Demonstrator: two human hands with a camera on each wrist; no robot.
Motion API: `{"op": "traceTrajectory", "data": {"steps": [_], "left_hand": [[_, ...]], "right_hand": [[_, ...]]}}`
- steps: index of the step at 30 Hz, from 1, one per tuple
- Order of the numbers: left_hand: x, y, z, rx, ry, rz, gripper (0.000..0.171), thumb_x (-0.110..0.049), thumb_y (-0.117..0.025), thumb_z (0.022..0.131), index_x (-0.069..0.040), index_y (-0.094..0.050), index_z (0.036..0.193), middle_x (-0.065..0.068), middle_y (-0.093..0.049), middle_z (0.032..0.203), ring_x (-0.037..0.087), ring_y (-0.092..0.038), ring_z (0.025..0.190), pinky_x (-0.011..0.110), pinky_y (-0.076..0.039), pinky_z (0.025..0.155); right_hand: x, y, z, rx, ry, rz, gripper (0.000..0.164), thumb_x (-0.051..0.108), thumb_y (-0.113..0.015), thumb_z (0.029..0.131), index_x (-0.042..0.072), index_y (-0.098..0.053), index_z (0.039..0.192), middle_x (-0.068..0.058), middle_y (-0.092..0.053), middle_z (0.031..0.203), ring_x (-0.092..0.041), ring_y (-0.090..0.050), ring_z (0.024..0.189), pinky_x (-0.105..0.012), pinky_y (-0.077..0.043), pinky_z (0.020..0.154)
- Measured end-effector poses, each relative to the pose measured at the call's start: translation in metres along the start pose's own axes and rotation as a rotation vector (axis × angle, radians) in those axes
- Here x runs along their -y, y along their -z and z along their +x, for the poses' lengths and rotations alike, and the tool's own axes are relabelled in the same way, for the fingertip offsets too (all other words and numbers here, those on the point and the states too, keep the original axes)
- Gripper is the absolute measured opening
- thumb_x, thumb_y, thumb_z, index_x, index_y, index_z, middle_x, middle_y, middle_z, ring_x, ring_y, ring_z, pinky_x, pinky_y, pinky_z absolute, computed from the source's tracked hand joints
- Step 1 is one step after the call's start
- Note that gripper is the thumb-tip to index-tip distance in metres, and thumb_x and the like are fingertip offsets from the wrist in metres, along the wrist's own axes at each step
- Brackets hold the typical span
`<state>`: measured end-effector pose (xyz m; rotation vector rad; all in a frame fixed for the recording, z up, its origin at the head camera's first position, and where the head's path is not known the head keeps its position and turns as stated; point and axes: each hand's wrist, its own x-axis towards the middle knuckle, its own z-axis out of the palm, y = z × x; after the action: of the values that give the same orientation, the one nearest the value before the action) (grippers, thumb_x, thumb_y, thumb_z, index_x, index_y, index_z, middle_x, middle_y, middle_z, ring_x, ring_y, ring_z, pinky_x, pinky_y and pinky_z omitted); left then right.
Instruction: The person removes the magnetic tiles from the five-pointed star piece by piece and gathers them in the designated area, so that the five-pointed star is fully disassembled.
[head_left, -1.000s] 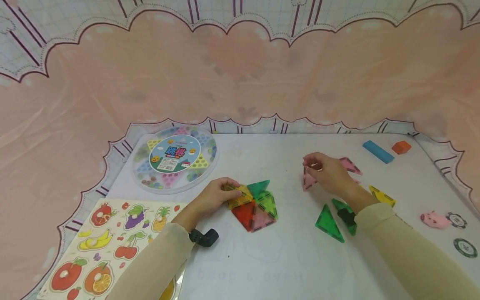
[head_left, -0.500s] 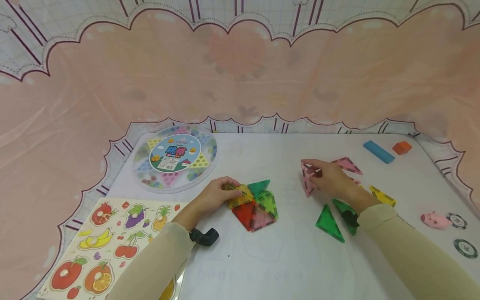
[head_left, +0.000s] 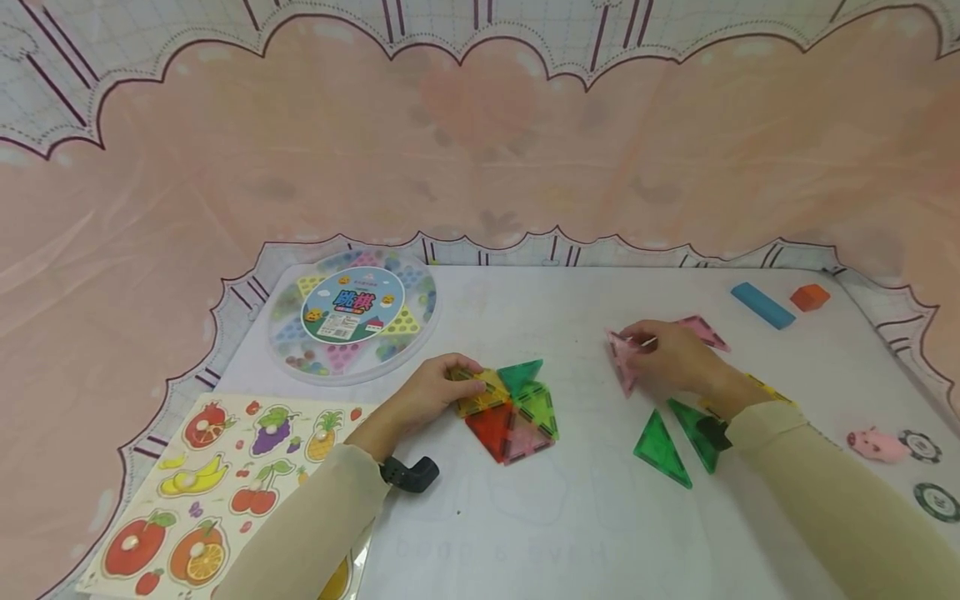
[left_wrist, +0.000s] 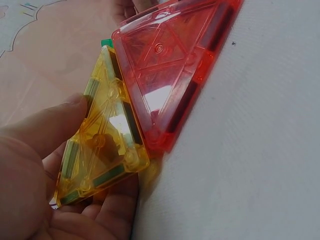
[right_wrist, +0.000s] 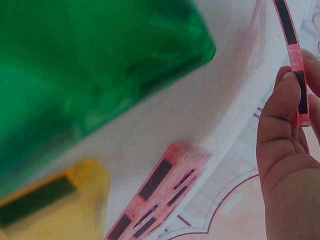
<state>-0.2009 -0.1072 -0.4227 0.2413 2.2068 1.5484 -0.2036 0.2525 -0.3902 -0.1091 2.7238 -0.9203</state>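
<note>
My left hand (head_left: 431, 393) pinches a translucent yellow triangular magnetic tile (left_wrist: 102, 130) between thumb and fingers. That tile is part of a fan of triangles, edge to edge with a red tile (head_left: 489, 429). The fan continues with a pink tile (head_left: 527, 438), a lime tile (head_left: 537, 407) and a dark green tile (head_left: 521, 377). On the right side, my right hand (head_left: 675, 360) pinches a pink triangular magnetic tile (head_left: 621, 360) by thumb and fingertips. The right wrist view shows this tile edge-on, with dark magnet strips along its side.
Two green triangles (head_left: 662, 450) lie near my right wrist. More pink tiles (head_left: 705, 332) and a yellow tile (head_left: 777, 393) lie around the right hand. Farther right are blue and orange blocks (head_left: 763, 305), a pig figure (head_left: 876, 444) and chips. A round marble game (head_left: 352, 367) and fruit puzzle (head_left: 238, 417) occupy the left.
My right hand has drawn slightly right and toward me, turning the pink tile to a different tilt. The left hand and the fan of tiles stay in place.
</note>
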Motion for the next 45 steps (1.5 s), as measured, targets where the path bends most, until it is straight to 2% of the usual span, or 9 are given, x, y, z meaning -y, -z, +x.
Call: {"op": "traceTrajectory", "data": {"steps": [10, 16, 22, 28, 33, 40, 45], "left_hand": [[0.000, 0.000, 0.001, -0.001, -0.010, 0.013, 0.030, -0.035, -0.070, 0.076, -0.018, -0.062, 0.100, 0.001, -0.058, 0.101, 0.019, -0.050, 0.091, 0.030, -0.043, 0.075], [0.001, 0.000, 0.001, -0.001, -0.006, 0.027, 0.030, -0.036, -0.070, 0.076, -0.020, -0.062, 0.100, 0.001, -0.058, 0.101, 0.019, -0.049, 0.092, 0.031, -0.043, 0.076], [0.001, 0.000, 0.001, -0.001, -0.004, 0.030, 0.030, -0.036, -0.069, 0.076, -0.020, -0.062, 0.100, 0.001, -0.058, 0.101, 0.019, -0.049, 0.092, 0.031, -0.042, 0.076], [0.001, 0.000, 0.001, -0.004, -0.005, 0.038, 0.029, -0.036, -0.069, 0.076, -0.020, -0.062, 0.100, 0.001, -0.058, 0.100, 0.019, -0.049, 0.092, 0.031, -0.043, 0.076], [0.001, 0.000, 0.002, -0.004, -0.007, 0.032, 0.029, -0.035, -0.069, 0.076, -0.020, -0.062, 0.100, 0.001, -0.058, 0.100, 0.019, -0.050, 0.091, 0.031, -0.043, 0.075], [0.000, 0.000, 0.001, 0.005, -0.011, 0.024, 0.029, -0.034, -0.069, 0.077, -0.019, -0.062, 0.100, 0.001, -0.058, 0.102, 0.019, -0.050, 0.092, 0.031, -0.043, 0.076], [-0.001, -0.001, 0.000, 0.005, -0.009, 0.017, 0.028, -0.032, -0.069, 0.078, -0.018, -0.062, 0.101, 0.002, -0.057, 0.102, 0.019, -0.050, 0.093, 0.031, -0.043, 0.076]], "right_hand": [[-0.011, 0.009, 0.002, 0.018, 0.002, -0.041, 0.047, 0.039, -0.058, 0.085, 0.013, -0.051, 0.123, -0.010, -0.052, 0.119, -0.029, -0.046, 0.107, -0.045, -0.044, 0.083], [-0.013, 0.009, 0.002, 0.019, -0.005, -0.056, 0.046, 0.038, -0.059, 0.084, 0.013, -0.052, 0.122, -0.011, -0.053, 0.117, -0.030, -0.046, 0.106, -0.045, -0.045, 0.081], [-0.014, 0.012, -0.002, 0.025, 0.011, -0.038, 0.045, 0.030, -0.061, 0.084, 0.010, -0.050, 0.123, -0.012, -0.055, 0.113, -0.029, -0.047, 0.102, -0.045, -0.044, 0.081], [-0.017, 0.015, -0.006, 0.026, 0.007, -0.022, 0.045, 0.026, -0.060, 0.086, 0.006, -0.048, 0.125, -0.015, -0.051, 0.119, -0.032, -0.044, 0.108, -0.047, -0.040, 0.087], [-0.019, 0.018, -0.009, 0.017, 0.012, 0.000, 0.044, 0.023, -0.059, 0.086, 0.004, -0.048, 0.124, -0.016, -0.050, 0.118, -0.032, -0.044, 0.108, -0.044, -0.043, 0.085], [-0.016, 0.020, -0.016, 0.013, 0.011, 0.002, 0.041, 0.024, -0.058, 0.086, 0.007, -0.049, 0.123, -0.014, -0.051, 0.118, -0.031, -0.044, 0.108, -0.045, -0.042, 0.085], [-0.006, 0.017, -0.017, 0.002, 0.062, 0.011, 0.040, 0.025, -0.058, 0.086, 0.008, -0.051, 0.122, -0.012, -0.054, 0.116, -0.029, -0.048, 0.106, -0.044, -0.043, 0.084]]}}
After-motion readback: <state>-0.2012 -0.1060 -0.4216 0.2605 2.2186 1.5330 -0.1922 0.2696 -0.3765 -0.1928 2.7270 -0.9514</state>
